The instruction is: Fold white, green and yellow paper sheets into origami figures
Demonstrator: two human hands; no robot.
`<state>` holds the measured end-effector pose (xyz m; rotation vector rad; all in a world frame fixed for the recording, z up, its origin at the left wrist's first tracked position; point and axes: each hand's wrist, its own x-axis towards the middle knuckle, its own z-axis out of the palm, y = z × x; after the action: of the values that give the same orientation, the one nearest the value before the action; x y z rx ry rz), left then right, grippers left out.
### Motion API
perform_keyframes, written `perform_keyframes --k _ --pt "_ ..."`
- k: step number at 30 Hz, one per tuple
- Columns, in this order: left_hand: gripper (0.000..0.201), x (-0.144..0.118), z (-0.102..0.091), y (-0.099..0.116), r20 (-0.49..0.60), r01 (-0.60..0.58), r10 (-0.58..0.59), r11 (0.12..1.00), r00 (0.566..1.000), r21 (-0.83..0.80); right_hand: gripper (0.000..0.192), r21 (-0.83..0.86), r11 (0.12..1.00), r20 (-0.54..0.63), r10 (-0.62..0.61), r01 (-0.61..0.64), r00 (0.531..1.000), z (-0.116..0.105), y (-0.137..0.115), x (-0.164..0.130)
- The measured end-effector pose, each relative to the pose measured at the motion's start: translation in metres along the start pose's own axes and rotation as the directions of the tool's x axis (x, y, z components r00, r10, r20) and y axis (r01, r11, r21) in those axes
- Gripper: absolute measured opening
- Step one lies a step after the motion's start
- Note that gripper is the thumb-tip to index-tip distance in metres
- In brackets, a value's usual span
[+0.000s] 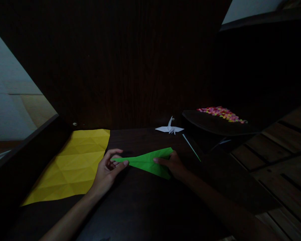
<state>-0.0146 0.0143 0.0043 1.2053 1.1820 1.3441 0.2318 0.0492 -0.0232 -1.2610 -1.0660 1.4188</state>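
Observation:
A folded sheet of green origami paper (142, 161) is held between my two hands over the dark desk. Its narrow pointed end is pinched by the thumb and fingers of my left hand (109, 165). At the wider right end, my right hand (172, 164) grips the paper, thumb on top and the other fingers mostly hidden. Beside my left hand lies a creased yellow sheet of paper (72, 162). A white paper crane (169, 129) stands beyond the green paper, near the back panel.
A thin paper strip (191, 147) lies right of the crane. Small pink, red and yellow pieces (222, 113) are heaped on a raised dark shelf (203, 124) at the right. A dark panel (130, 67) rises behind the desk, and a side board (27, 140) borders its left. Wooden slats (278, 167) show at the far right.

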Motion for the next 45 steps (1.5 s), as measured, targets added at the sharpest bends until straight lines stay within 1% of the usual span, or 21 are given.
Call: perform_keyframes --k 4,5,6,8,9,12,14,16,18,20,24,27,29,31,33,35,37,39,42,44,45 --pt "0.023 0.001 -0.003 -0.002 0.04 0.01 -0.009 1.0 0.999 -0.026 0.046 -0.056 0.995 -0.158 0.067 -0.076 0.985 -0.003 0.004 0.002" --pt "0.018 0.002 -0.004 -0.003 0.041 0.002 -0.002 1.0 0.999 -0.013 0.046 -0.054 0.996 -0.159 0.067 -0.076 0.985 -0.003 0.004 0.002" --pt "0.013 0.002 -0.005 -0.003 0.043 -0.009 0.008 1.0 0.999 0.014 0.046 -0.044 0.997 -0.132 0.055 -0.061 0.99 -0.002 0.003 0.002" --pt "0.007 0.004 -0.007 -0.004 0.045 -0.042 0.038 0.995 0.998 0.086 0.046 0.0 1.0 0.008 -0.015 0.015 1.0 -0.001 -0.002 0.001" --pt "0.007 0.004 -0.008 -0.004 0.05 -0.058 0.052 0.991 0.997 0.12 0.05 0.016 0.998 0.052 -0.057 0.056 0.997 0.001 -0.004 0.001" --pt "0.013 0.004 -0.009 -0.003 0.055 -0.081 0.072 0.981 0.996 0.179 0.071 0.069 0.991 0.047 -0.118 0.114 0.992 0.004 -0.011 0.0" --pt "0.016 0.003 -0.009 -0.001 0.045 -0.072 0.064 0.975 0.997 0.208 0.086 0.11 0.989 0.034 -0.101 0.097 0.994 0.005 -0.013 0.001" --pt "0.018 0.003 -0.009 0.001 0.046 -0.082 0.073 0.968 0.996 0.236 0.094 0.152 0.985 0.043 -0.088 0.081 0.995 0.005 -0.013 0.002" --pt "0.019 0.003 -0.009 0.002 0.075 -0.139 0.124 0.959 0.989 0.248 0.093 0.177 0.981 0.059 -0.095 0.083 0.994 0.005 -0.012 0.002" --pt "0.019 0.004 -0.009 0.002 0.116 -0.232 0.208 0.935 0.971 0.268 0.088 0.183 0.98 0.076 -0.099 0.084 0.992 0.003 -0.012 0.004" --pt "0.016 0.006 -0.011 0.001 0.177 -0.397 0.356 0.836 0.918 0.379 0.076 0.139 0.99 0.12 -0.053 0.036 0.991 -0.001 -0.01 0.007" --pt "0.013 0.007 -0.012 0.001 0.189 -0.453 0.413 0.784 0.891 0.424 0.066 0.091 0.996 0.151 -0.013 -0.001 0.988 -0.004 -0.01 0.009" --pt "0.011 0.008 -0.013 0.002 0.176 -0.462 0.431 0.767 0.885 0.445 0.059 0.083 0.996 0.163 0.003 -0.017 0.987 -0.004 -0.009 0.009" --pt "0.01 0.008 -0.013 0.002 0.163 -0.45 0.425 0.768 0.89 0.456 0.05 0.109 0.993 0.203 0.021 -0.043 0.979 -0.003 -0.009 0.008" --pt "0.009 0.008 -0.012 0.003 0.155 -0.407 0.379 0.797 0.912 0.446 0.042 0.148 0.985 0.267 0.041 -0.083 0.963 -0.002 -0.009 0.007" --pt "0.01 0.007 -0.012 0.002 0.126 -0.325 0.3 0.844 0.945 0.426 0.036 0.182 0.976 0.312 0.055 -0.117 0.948 0.0 -0.01 0.005" --pt "0.012 0.007 -0.012 0.0 0.074 -0.224 0.213 0.883 0.974 0.412 0.033 0.198 0.969 0.322 0.081 -0.15 0.943 0.0 -0.012 0.005" --pt "0.016 0.008 -0.012 -0.002 0.023 -0.149 0.153 0.901 0.988 0.406 0.039 0.193 0.962 0.319 0.124 -0.193 0.94 -0.001 -0.015 0.005" --pt "0.02 0.01 -0.013 -0.003 -0.031 -0.095 0.115 0.921 0.993 0.379 0.052 0.143 0.966 0.281 0.168 -0.215 0.945 -0.003 -0.015 0.007" --pt "0.022 0.011 -0.014 -0.002 -0.063 -0.062 0.089 0.939 0.994 0.339 0.054 0.081 0.987 0.216 0.121 -0.142 0.969 -0.005 -0.012 0.009" --pt "0.022 0.012 -0.014 -0.002 -0.075 -0.042 0.069 0.948 0.995 0.315 0.05 0.04 0.996 0.173 0.066 -0.074 0.983 -0.005 -0.009 0.01"
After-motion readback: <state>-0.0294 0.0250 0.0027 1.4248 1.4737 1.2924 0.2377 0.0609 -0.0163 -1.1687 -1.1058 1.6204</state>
